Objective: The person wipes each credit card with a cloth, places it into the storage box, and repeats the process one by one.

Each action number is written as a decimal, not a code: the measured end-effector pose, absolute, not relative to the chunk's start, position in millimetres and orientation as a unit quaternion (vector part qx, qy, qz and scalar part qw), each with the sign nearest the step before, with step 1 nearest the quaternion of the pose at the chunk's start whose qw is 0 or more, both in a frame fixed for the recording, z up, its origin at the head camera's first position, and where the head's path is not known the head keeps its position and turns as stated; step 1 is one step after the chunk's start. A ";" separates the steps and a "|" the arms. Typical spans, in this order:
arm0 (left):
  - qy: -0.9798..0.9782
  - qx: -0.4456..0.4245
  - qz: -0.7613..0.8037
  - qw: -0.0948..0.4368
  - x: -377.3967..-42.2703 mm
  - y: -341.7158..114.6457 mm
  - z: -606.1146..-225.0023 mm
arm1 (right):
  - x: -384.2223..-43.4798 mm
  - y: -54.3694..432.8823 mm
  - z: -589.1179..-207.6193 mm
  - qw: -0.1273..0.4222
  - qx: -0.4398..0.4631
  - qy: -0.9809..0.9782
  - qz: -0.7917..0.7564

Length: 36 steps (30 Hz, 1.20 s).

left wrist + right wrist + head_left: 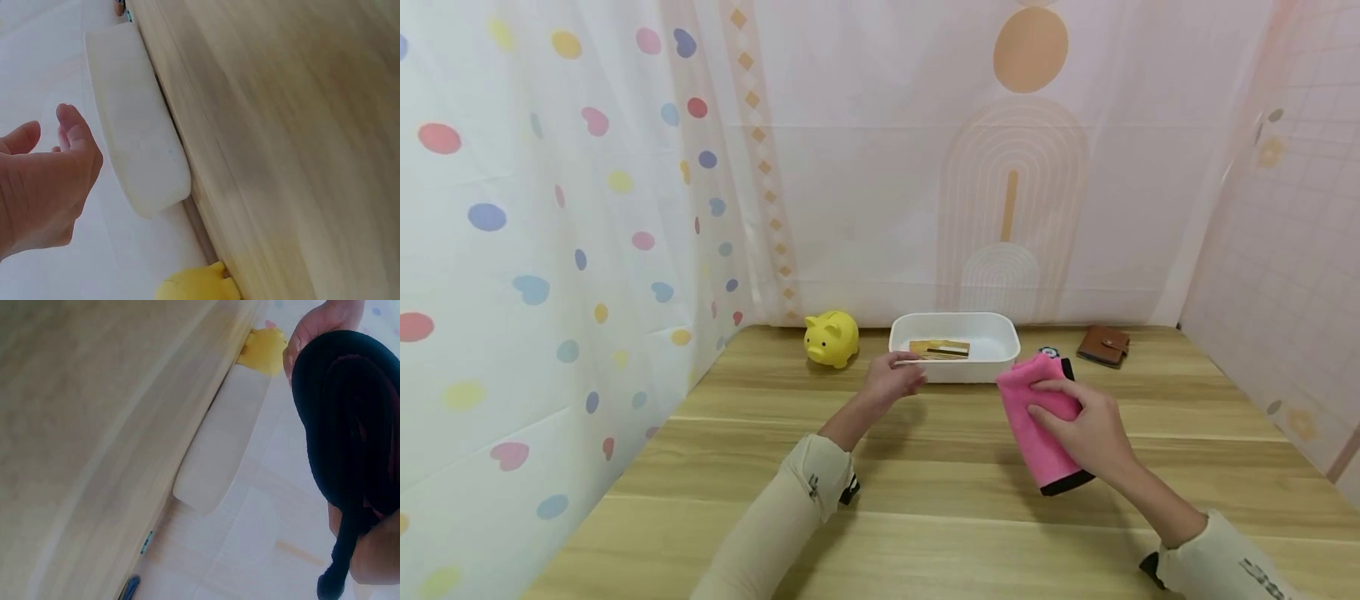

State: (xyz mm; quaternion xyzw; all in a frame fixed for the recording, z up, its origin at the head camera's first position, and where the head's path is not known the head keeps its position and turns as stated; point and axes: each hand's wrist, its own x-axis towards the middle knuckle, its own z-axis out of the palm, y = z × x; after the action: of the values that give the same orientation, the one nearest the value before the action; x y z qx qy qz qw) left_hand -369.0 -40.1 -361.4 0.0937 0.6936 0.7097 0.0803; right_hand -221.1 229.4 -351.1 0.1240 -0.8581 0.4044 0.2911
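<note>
A folded pink cloth (1032, 417) with black edging is gripped by my right hand (1093, 425) above the right half of the table. From the right wrist view, the black edge of the folded cloth (319, 425) shows its rolled layers. My left hand (891, 382), fingers loosely bent and holding nothing, hovers by the front left corner of a white bin (970, 372). In the left wrist view, a gap shows between the left hand (56, 181) and the bin (134, 119). Gold and yellow cards (940, 348) lie inside the bin.
Left of the bin stands a yellow piggy bank (831, 339). A brown wallet (1103, 345) lies at the back right of the wooden table (925, 533). Partly hidden behind the cloth is a small blue and white round item (1048, 352). Patterned curtains (865, 167) enclose the table.
</note>
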 end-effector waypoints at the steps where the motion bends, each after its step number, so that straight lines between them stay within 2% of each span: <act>1: 0.702 0.103 0.699 0.083 -367.4 -39.9 -361.4 | -221.6 230.2 -351.0 0.283 0.121 -0.860 0.406; 13: 0.769 0.193 0.606 0.069 -352.0 -32.5 -357.6 | -227.2 237.9 -349.7 0.210 0.088 -0.878 0.421; 25: 0.774 0.205 0.596 0.058 -351.2 -29.3 -347.9 | -235.0 233.6 -341.9 0.210 0.096 -0.875 0.425; 36: 0.778 0.210 0.589 0.067 -352.0 -27.0 -358.6 | -231.2 236.0 -346.5 0.196 0.088 -0.879 0.426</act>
State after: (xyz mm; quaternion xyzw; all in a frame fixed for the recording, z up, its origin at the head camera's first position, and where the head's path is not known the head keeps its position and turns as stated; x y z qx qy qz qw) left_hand -352.0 -27.0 -358.6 0.2102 0.7777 0.5886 0.0670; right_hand -231.2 236.0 -346.5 0.0883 -0.8786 0.4263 0.1965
